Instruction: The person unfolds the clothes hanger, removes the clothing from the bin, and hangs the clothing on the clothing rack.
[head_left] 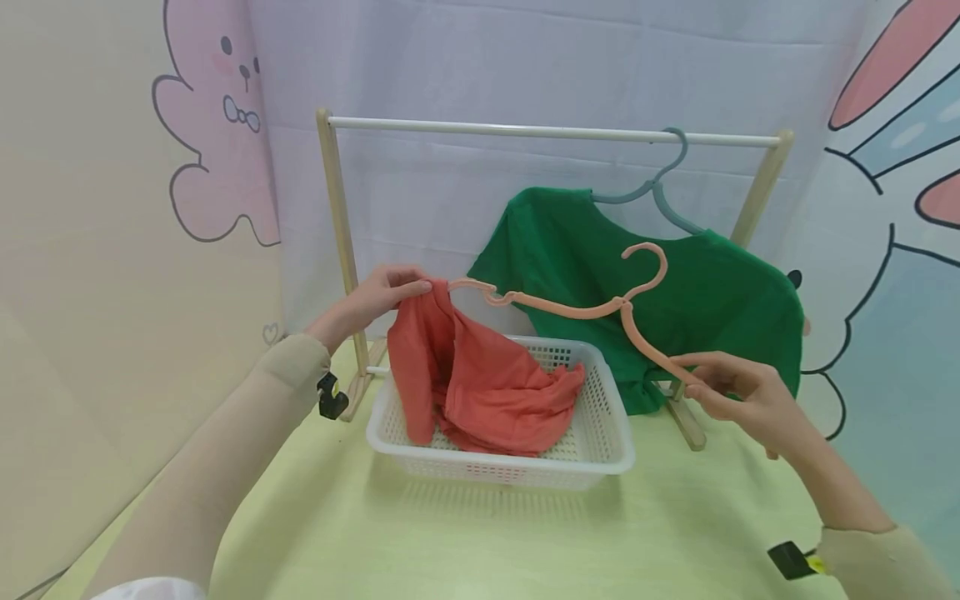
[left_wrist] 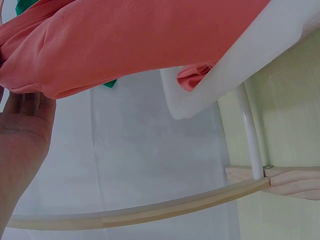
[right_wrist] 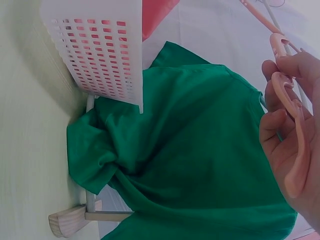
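Note:
My left hand (head_left: 377, 297) pinches a coral-red garment (head_left: 498, 392) at its upper left corner, with the thumb on top. One end of a peach-coloured clothes hanger (head_left: 558, 308) runs into the garment beside that hand; its tip is hidden by cloth. The other arm of the hanger is gripped by my right hand (head_left: 742, 398), its hook pointing up. Below, the garment's lower part lies bunched in a white plastic basket (head_left: 390, 437). In the right wrist view, the fingers curl around the hanger (right_wrist: 300, 150).
Behind the basket stands a rack with a white rail (head_left: 487, 128) and wooden posts (head_left: 341, 208). A green shirt (head_left: 630, 275) hangs from it on a grey-blue hanger (head_left: 670, 204), slanting down to the right. A pale yellow-green table (head_left: 495, 550) carries the basket and rack.

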